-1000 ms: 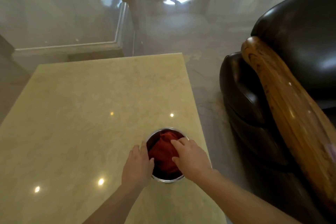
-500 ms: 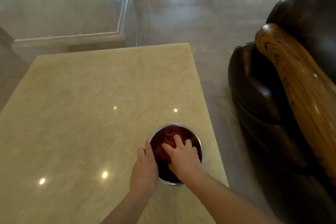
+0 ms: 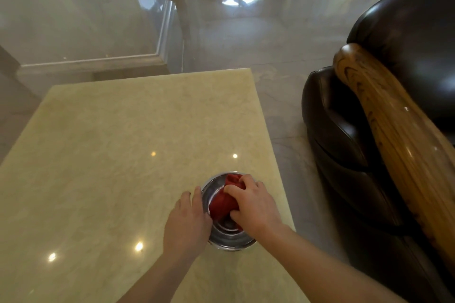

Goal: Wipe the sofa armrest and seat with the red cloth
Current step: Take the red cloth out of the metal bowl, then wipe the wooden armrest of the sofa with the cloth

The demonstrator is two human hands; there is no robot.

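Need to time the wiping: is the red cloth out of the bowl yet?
Not yet. The red cloth sits bunched inside the metal bowl, right hand closed on it.

Right hand [image 3: 256, 206] grips red cloth [image 3: 222, 202] in bowl [image 3: 229, 241]; left hand [image 3: 187, 221] steadies rim.

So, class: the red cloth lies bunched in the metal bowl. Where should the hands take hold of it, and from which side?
Grip the raised, bunched top of the red cloth, coming from above. The metal bowl has walls that block a sideways reach, and only its open mouth gives access. The right hand already closes on that bunch, while the left hand rests against the rim to steady it.
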